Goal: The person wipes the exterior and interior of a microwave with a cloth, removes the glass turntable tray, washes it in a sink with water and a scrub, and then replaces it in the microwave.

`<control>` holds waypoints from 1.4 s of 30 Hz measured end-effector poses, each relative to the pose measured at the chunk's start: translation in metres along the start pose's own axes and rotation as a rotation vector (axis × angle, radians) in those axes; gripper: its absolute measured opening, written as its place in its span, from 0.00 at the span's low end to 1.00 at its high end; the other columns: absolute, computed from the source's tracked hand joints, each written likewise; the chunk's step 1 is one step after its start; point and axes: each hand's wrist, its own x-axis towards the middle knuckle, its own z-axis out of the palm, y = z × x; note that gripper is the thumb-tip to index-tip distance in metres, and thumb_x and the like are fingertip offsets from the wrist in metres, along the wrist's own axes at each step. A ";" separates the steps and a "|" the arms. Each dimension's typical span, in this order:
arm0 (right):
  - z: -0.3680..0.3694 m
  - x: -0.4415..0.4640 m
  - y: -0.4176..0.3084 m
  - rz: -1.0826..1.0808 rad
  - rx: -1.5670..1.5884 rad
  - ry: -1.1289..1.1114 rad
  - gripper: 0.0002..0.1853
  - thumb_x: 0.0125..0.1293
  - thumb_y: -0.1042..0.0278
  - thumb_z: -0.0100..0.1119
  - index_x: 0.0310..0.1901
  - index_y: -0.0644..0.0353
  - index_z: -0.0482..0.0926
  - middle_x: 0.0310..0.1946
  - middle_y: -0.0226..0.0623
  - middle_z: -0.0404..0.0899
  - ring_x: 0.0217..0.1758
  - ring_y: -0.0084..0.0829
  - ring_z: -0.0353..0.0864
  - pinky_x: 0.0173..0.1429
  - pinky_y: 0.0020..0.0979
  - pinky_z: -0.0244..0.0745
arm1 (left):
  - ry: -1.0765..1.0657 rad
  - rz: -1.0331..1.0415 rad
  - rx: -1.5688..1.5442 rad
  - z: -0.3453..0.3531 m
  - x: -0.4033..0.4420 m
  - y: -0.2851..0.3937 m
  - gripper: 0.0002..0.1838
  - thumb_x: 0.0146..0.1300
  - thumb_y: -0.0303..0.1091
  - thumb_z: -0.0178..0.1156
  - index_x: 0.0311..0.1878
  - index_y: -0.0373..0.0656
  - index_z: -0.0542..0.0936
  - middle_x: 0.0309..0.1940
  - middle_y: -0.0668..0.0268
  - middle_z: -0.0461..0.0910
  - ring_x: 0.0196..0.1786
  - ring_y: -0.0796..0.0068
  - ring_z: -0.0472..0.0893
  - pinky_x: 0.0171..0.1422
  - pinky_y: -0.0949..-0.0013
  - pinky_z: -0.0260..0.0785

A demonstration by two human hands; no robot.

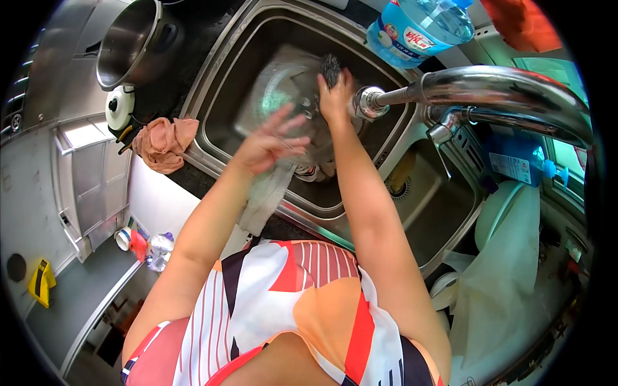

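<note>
My right hand [336,100] is in the upper right of the large steel sink basin [225,96], its fingers closed round a dark steel-wool scrubber [330,71]. Over the lower left of the same basin, my left hand [270,145] hangs with its fingers spread, slightly blurred, and nothing in it. Beneath and between the hands lies a shiny, translucent sheet-like thing [264,96]; what it is I cannot make out. A pale grey cloth [267,196] drapes over the basin's near edge, below my left hand.
A chrome faucet [502,87] arches at the right, above a smaller basin [438,206]. A large blue-labelled bottle [418,32] stands behind the sink. To the left are a crumpled pink cloth [164,143], a steel pot [129,45] and a white lid [120,108].
</note>
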 end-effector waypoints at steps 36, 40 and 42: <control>0.004 0.003 0.120 0.139 -0.767 -0.722 0.19 0.64 0.56 0.48 0.53 0.57 0.74 0.50 0.42 0.76 0.52 0.42 0.75 0.53 0.41 0.69 | 0.411 0.223 0.205 -0.033 -0.021 0.024 0.42 0.49 0.13 0.48 0.70 0.48 0.53 0.64 0.55 0.63 0.51 0.56 0.78 0.52 0.65 0.74; -0.005 -0.012 0.080 0.184 -0.364 -0.581 0.21 0.63 0.55 0.52 0.53 0.59 0.72 0.41 0.40 0.78 0.40 0.38 0.77 0.43 0.38 0.70 | 0.414 0.175 0.091 -0.034 -0.009 0.018 0.38 0.55 0.16 0.47 0.70 0.48 0.53 0.64 0.55 0.64 0.50 0.52 0.78 0.51 0.62 0.75; -0.031 -0.003 0.051 0.295 -0.040 -0.520 0.17 0.62 0.59 0.55 0.47 0.61 0.74 0.36 0.38 0.78 0.36 0.34 0.77 0.40 0.35 0.70 | 0.377 0.184 0.071 -0.034 0.003 0.012 0.36 0.56 0.17 0.46 0.70 0.48 0.52 0.64 0.54 0.63 0.51 0.49 0.78 0.50 0.59 0.75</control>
